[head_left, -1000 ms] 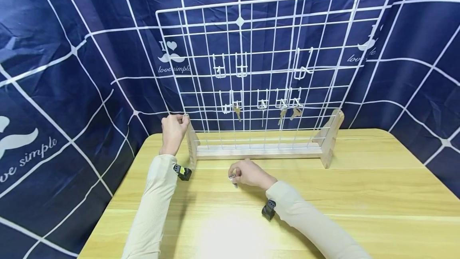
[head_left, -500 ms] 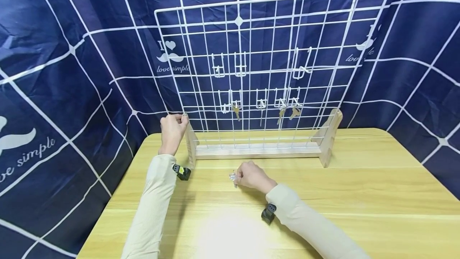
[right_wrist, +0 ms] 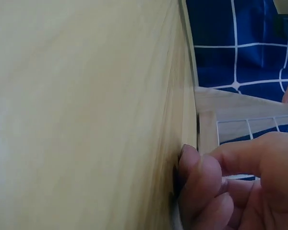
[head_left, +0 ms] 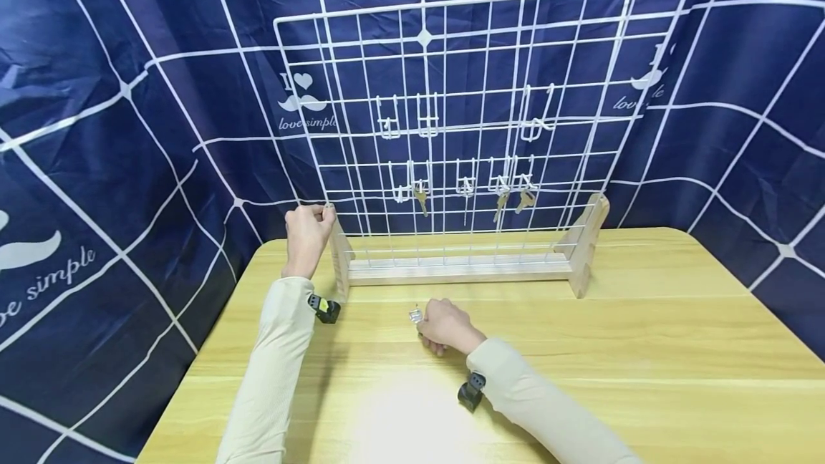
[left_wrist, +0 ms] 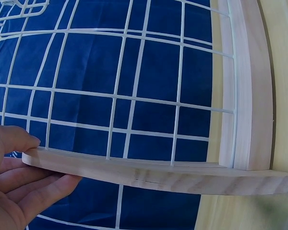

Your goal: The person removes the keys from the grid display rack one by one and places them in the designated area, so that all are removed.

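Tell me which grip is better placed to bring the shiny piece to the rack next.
The right, I'd judge: the right grip appears to pinch the shiny piece, while the left grip, farther from it, holds the wooden side of the rack.

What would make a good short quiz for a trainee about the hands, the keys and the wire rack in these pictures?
1. Multiple choice: what does the left hand grip?
A) the curtain
B) a wooden end piece
C) a hook

2. True or false: the gold-coloured keys hang on the upper row of hooks.

3. Open question: which hand is closer to the small shiny piece?

Key:
1. B.
2. False; the gold-coloured keys hang on the lower row of hooks.
3. The right hand.
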A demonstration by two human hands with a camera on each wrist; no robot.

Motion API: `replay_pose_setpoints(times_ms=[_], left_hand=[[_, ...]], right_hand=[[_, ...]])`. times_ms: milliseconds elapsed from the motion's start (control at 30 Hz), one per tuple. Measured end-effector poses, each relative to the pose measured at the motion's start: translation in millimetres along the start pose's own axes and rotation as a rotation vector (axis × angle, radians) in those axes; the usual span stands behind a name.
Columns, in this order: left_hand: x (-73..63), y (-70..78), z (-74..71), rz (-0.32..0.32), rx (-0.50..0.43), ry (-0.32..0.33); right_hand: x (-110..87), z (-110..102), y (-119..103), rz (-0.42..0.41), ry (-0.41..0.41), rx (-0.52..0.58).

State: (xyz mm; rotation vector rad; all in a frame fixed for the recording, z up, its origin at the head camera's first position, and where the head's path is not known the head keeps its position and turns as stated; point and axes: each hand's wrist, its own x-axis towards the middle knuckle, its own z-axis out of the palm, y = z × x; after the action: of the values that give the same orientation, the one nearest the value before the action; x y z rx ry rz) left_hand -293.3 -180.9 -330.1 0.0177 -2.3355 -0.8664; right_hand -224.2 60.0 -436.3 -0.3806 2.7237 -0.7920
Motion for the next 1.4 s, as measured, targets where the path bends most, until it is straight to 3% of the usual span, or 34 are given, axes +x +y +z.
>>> replay_pose_setpoints(times_ms=[100,267,433,567,933,1400], left_hand=[[-0.6,0.3,-0.2,0.004,0.004,-0.001],[-0.1,0.8,0.3,0.011,0.003,0.008],[0.3,2.1,1.1,0.010,0.004,-0.011],[0.8,2.2,1.1,0.007,0.008,-0.008],[1.3,1.2,0.8,-0.001,0.001,-0.009],[0.6,-1.2,0.5,0.002,-0.008,0.004]], right_hand=[[1.7,-3,3,-0.060,0.041,-0.003],[8.8,-13,10,-0.323,0.115,-0.079],[11.2,-21,14,-0.551,0.059,-0.221],[11.9,-22,15,-0.662,0.041,-0.279],[16.6,-20,14,-0.584,0.052,-0.221],[17.4,-17,12,-0.573,0.079,-0.237]])
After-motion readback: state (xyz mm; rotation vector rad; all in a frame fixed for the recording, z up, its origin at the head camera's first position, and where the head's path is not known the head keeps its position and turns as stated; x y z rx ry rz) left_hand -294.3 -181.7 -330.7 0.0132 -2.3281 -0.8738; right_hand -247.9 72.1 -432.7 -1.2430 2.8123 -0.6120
